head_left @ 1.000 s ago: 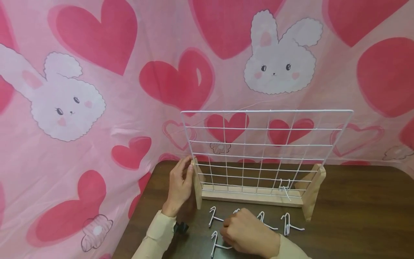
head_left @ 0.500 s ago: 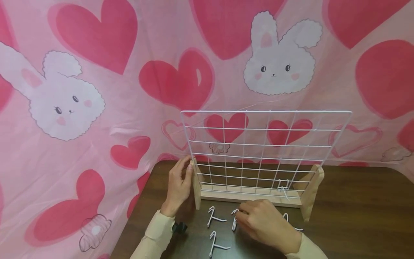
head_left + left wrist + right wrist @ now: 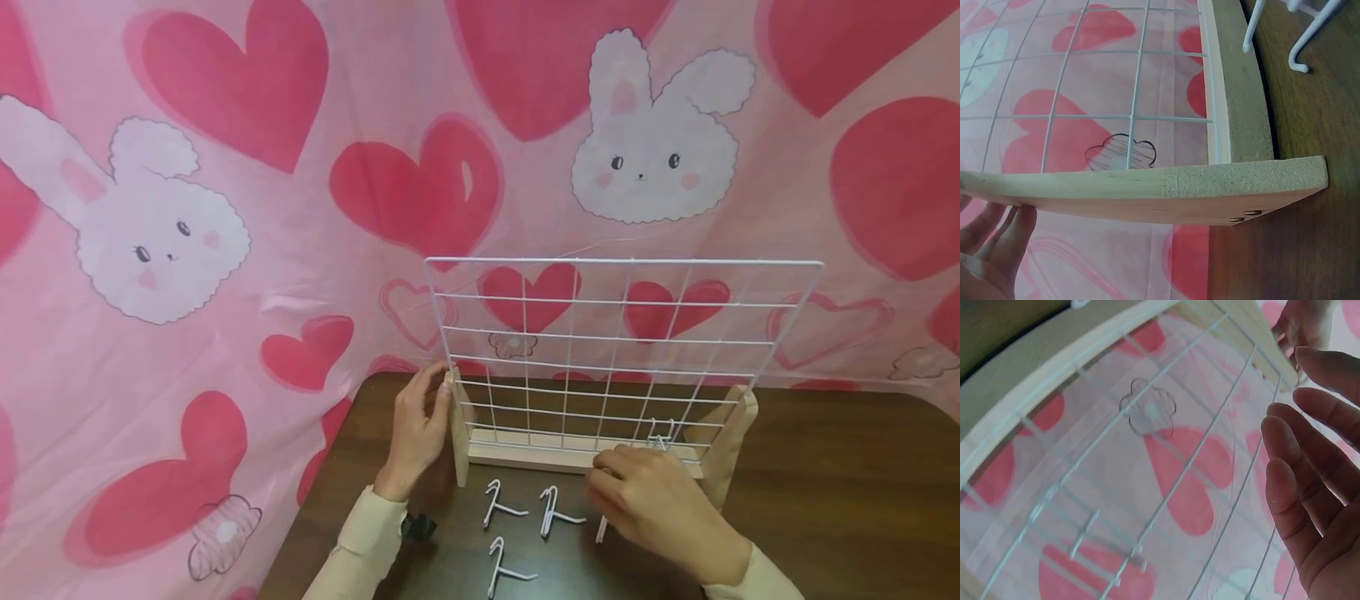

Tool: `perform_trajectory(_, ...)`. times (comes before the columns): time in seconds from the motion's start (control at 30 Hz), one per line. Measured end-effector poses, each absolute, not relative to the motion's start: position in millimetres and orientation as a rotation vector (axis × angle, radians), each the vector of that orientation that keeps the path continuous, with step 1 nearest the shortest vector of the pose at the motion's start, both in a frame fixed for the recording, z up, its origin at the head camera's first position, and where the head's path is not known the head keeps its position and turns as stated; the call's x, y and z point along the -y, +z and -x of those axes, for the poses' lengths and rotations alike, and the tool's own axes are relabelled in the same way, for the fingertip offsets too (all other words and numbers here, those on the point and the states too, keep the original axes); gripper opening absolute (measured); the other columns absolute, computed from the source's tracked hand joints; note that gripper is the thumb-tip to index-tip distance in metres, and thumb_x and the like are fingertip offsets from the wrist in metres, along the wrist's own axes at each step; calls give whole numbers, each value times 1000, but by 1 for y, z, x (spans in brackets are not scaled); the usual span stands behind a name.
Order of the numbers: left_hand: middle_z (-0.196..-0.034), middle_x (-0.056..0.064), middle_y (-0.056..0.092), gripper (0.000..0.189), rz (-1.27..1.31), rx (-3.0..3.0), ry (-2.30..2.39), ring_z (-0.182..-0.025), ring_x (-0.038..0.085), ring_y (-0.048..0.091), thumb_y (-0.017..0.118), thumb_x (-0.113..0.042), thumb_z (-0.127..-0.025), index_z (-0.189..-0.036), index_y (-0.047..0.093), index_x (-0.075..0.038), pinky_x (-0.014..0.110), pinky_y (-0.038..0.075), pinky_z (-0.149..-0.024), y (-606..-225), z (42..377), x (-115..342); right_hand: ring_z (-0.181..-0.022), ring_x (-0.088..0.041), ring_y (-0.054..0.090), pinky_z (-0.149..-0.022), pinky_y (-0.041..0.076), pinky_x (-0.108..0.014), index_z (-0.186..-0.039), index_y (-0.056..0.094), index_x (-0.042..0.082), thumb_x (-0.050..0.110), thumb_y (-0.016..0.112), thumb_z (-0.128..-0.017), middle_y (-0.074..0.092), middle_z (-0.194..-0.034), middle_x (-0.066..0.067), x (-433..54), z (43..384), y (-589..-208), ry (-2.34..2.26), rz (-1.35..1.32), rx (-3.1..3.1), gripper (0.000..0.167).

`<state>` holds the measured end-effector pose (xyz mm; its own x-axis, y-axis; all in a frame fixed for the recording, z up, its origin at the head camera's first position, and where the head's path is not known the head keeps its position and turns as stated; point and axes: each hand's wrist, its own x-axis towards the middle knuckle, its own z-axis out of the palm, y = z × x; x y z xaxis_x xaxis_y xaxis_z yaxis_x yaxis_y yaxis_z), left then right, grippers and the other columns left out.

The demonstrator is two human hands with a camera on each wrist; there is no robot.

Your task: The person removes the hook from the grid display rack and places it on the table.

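A white wire grid (image 3: 615, 333) stands upright in a wooden stand on a dark table. My left hand (image 3: 420, 429) holds the stand's left post (image 3: 459, 442) between thumb and fingers; in the left wrist view its fingers (image 3: 997, 240) lie behind that post (image 3: 1210, 187). My right hand (image 3: 652, 500) hovers low in front of the stand's right half, over the table. In the right wrist view its fingers (image 3: 1310, 487) are straight and empty beside the grid (image 3: 1204, 450). One white hook (image 3: 660, 431) hangs low on the grid just beyond that hand.
Three loose white hooks (image 3: 498, 502) (image 3: 555, 510) (image 3: 504, 568) lie on the brown table (image 3: 862, 500) before the stand; another hook (image 3: 600, 529) peeks from under the right hand. A pink heart-and-bunny cloth (image 3: 225, 250) covers the wall behind and falls past the table's left edge.
My right hand has moved right and forward from the loose hooks toward the stand's right base, uncovering the middle hook. The left hand has stayed on the post.
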<state>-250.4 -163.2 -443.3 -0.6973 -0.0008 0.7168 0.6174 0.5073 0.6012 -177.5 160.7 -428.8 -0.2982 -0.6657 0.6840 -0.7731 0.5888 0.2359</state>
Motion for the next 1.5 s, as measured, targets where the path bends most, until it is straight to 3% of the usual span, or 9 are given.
perform_trajectory(0.43,-115,14,75,25,501,2103,-1269,-105,28,74,62,-5,-101,-125,67,-2,45,65,-87,-442,252,166,-71,-13,66,-54,55,-35,-89,75,17,45,35,-110,69,-83,4,-205,176,-419,162,-964,2087,53)
perform_trajectory(0.93,-119,18,75,26,532,2133,-1391,-108,32,74,62,-3,-101,-126,65,1,32,63,-89,-438,253,171,-56,-20,64,-40,44,-36,-93,70,17,57,33,-107,69,-88,-2,-232,186,-430,143,-839,2102,57)
perform_trajectory(1.2,-121,20,74,27,523,2161,-1413,-112,33,73,62,-4,-101,-128,65,1,38,62,-93,-437,252,173,-58,-17,62,-41,42,-34,-92,69,16,54,26,-109,64,-78,1,-235,191,-441,142,-855,2148,60)
perform_trajectory(1.37,-122,21,73,28,519,2174,-1434,-114,34,72,62,-3,-101,-128,64,3,28,60,-94,-435,251,173,-58,-17,62,-41,43,-34,-91,70,13,41,35,-106,67,-76,0,-236,193,-447,156,-881,2181,47)
perform_trajectory(1.5,-124,21,73,28,514,2181,-1481,-118,35,71,61,-2,-102,-128,64,3,18,56,-95,-433,251,173,-56,-14,58,-40,38,-32,-85,66,14,37,35,-105,63,-72,4,-237,196,-449,148,-877,2172,43)
